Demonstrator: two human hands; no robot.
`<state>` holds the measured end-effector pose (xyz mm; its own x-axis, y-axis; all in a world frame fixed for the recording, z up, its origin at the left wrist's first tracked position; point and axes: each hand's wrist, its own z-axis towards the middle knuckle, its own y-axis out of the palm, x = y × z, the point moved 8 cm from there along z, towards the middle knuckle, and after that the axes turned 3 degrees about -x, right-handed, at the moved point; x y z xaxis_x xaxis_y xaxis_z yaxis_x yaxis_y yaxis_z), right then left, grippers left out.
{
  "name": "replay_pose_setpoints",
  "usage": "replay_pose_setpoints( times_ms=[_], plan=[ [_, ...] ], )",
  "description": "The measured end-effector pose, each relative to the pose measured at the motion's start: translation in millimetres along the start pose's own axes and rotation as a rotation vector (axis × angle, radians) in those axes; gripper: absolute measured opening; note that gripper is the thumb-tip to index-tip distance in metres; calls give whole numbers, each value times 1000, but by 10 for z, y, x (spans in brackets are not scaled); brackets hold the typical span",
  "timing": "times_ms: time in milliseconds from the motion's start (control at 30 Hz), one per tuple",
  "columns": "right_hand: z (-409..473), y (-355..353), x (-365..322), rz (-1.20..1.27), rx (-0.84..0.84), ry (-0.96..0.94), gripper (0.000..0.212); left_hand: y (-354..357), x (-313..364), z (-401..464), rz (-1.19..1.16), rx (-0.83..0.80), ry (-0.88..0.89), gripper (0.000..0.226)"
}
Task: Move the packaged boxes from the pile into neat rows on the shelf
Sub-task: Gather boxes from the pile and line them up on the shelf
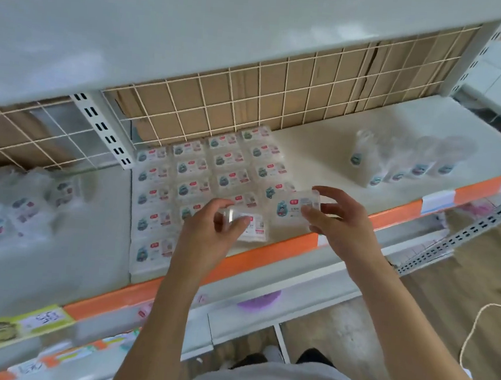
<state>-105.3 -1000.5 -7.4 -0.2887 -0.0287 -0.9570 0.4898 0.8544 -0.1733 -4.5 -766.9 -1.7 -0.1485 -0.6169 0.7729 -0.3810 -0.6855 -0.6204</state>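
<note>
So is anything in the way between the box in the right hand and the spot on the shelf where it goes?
Nothing visible blocks it. The right hand holds a clear box just above the bare shelf beside the rows of boxes. The left hand is setting down another box next to that spot.

Behind the cream wire grid panel [283, 80] I see flat brown cardboard [209, 92], and far below it a round purple object [259, 300].

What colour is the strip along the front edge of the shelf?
Orange, with white label holders; the strip shows best in the head view.
</note>
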Motion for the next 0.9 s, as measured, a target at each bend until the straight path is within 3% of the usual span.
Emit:
replay_pose_setpoints(
  times_ms=[333, 900],
  plan=[
    [241, -52, 44, -210, -60, -30, 38, 103, 10, 58, 291, 98, 31, 46],
    [300, -2, 144, -418, -92, -19, 39, 60, -74, 36, 339, 90, 13, 37]
  ],
)
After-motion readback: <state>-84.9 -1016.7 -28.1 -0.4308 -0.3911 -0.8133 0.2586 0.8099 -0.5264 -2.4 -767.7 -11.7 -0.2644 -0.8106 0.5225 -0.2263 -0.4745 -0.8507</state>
